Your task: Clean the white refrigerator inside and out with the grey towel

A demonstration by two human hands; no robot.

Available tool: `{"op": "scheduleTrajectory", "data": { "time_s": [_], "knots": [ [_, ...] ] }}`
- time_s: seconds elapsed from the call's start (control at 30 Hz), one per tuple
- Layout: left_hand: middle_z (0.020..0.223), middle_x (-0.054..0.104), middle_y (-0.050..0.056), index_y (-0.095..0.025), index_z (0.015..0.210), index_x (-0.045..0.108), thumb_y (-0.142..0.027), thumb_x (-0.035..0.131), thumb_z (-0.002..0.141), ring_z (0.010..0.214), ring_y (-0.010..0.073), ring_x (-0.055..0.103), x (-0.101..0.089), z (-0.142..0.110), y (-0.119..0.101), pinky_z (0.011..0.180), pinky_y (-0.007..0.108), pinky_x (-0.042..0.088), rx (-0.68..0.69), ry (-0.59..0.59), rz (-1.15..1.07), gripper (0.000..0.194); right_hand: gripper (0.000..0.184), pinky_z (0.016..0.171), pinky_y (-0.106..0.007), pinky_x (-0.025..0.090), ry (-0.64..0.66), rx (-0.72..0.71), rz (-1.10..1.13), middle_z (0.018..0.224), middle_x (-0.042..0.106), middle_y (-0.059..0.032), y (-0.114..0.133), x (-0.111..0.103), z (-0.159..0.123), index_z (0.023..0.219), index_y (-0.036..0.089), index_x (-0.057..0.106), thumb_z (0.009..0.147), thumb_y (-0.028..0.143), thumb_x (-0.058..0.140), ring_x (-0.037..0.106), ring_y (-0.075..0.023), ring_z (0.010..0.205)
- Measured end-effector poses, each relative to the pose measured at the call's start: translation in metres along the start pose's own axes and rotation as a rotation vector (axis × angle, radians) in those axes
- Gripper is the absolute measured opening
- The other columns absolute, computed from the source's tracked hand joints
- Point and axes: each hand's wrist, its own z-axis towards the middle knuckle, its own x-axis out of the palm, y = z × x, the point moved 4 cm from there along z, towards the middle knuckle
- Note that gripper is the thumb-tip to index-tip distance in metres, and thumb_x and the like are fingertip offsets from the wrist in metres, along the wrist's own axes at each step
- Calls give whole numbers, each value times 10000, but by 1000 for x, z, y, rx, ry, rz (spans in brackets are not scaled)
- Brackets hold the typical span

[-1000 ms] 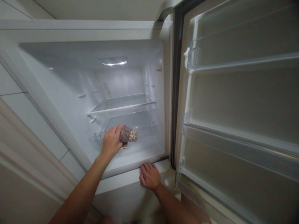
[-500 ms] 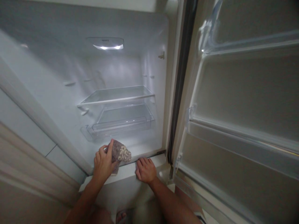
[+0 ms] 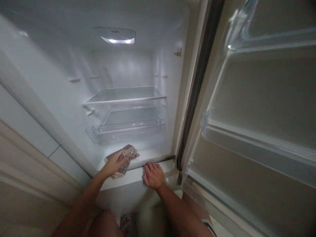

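Observation:
A brownish cloth with a pale flower pattern is bunched under my left hand, whose fingers are closed on it. It lies at the front of the refrigerator's bottom, and part of it hangs over the front sill. To the right of the cloth, my right hand grips the refrigerator's front edge, its fingers together and curled over the sill.
Inside the open refrigerator are a glass shelf and, below it, a clear drawer. A lamp glows at the top. The open door with clear racks stands on the right, tiled wall on the left.
My left hand has lowered and flattened, and the cloth is now spread wider on the refrigerator's bottom. My right hand stays on the sill. The view has shifted slightly.

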Motion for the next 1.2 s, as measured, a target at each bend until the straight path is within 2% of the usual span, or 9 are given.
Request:
{"op": "scheduleTrajectory", "data": {
  "time_s": [0.13,0.23,0.3,0.4,0.53,0.7,0.9,1.1,1.2],
  "knots": [
    [1598,588,196,-228,1646,524,-432,430,1085,1457,391,551,2,-20,-23,1218,592,417,-51,-97,156,604,143,849,-364,369,0,8,4,1039,703,-91,0,-1,0,1025,201,695,955,319,657,554,-242,976],
    [1538,603,261,-172,1697,433,-489,671,971,1423,447,553,10,-31,-44,1183,595,428,-25,-59,321,828,155,852,-361,365,3,6,1,1042,703,-91,1,-2,1,1046,202,704,958,319,652,552,-242,985],
    [1509,627,258,-181,1669,461,-337,759,874,1397,443,579,10,-30,-46,1154,566,452,-40,-9,305,863,158,849,-364,362,5,6,-2,1045,705,-87,1,-3,1,1049,205,702,961,327,652,553,-243,990],
    [1412,721,151,-274,1531,587,-151,653,844,1328,343,665,-4,-20,-33,1080,438,504,-75,35,177,701,152,839,-371,357,8,6,-5,1029,707,-77,1,-5,1,1028,207,694,968,341,656,557,-240,981],
    [1077,814,43,-324,1338,639,-297,571,937,1054,284,779,-27,-10,-4,871,334,537,-194,5,54,407,164,838,-372,352,10,9,-2,1032,717,-87,1,-5,2,1036,199,702,971,342,656,562,-241,982],
    [797,755,31,-269,1193,653,-426,512,929,826,284,762,-28,-11,16,714,310,501,-356,-71,-101,338,175,842,-372,356,7,5,-2,1056,724,-81,1,-3,2,1040,193,707,945,338,679,564,-238,991],
    [786,779,56,-253,788,698,-534,441,848,860,295,736,-23,-6,17,787,348,559,-301,-25,-368,386,190,847,-374,345,-3,-4,-10,1066,721,-79,0,-3,1,1054,194,704,936,341,684,550,-237,988],
    [871,826,81,-237,787,762,-631,507,801,957,347,753,-30,-9,19,895,433,602,-206,68,-503,469,184,845,-377,336,-10,-3,-12,1059,719,-77,0,-4,1,1042,192,704,937,341,680,543,-233,975],
    [959,833,90,-246,803,784,-637,658,709,1035,354,754,-28,-16,14,1013,454,588,-113,110,-516,422,187,844,-379,333,-15,-2,-16,1054,720,-74,0,-4,1,1042,193,706,937,345,682,543,-231,971]
  ]
}}
